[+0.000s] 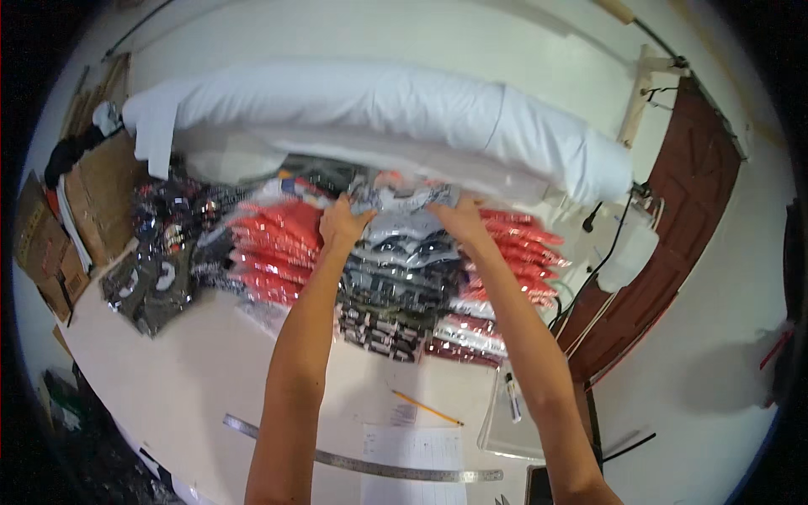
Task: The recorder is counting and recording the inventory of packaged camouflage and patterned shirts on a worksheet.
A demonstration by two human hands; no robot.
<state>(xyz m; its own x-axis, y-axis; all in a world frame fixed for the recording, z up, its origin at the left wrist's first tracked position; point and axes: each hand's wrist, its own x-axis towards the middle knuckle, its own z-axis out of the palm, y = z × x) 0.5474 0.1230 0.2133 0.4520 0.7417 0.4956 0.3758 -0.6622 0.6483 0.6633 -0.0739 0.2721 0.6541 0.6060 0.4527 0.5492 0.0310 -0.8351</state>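
Observation:
Both my arms reach forward to a tall stack of folded garments in clear plastic bags (400, 273). At its top lies a grey bagged garment (400, 202). My left hand (342, 223) grips the left side of this garment, thumb over its near face. My right hand (459, 220) holds the opposite side, some fingers hidden behind the plastic. Grey, dark and patterned bagged garments make up the layers below. Piles of red bagged garments (278, 244) stand close by on the left, and more red bagged garments (522, 252) on the right.
A large white fabric roll (379, 105) hangs behind the stacks. Dark bagged garments (156, 286) lie at the left, beside cardboard boxes (105, 198). On the white table (210, 362) are a pencil (427, 407), metal ruler (404, 471), paper sheet (412, 442) and marker (512, 397).

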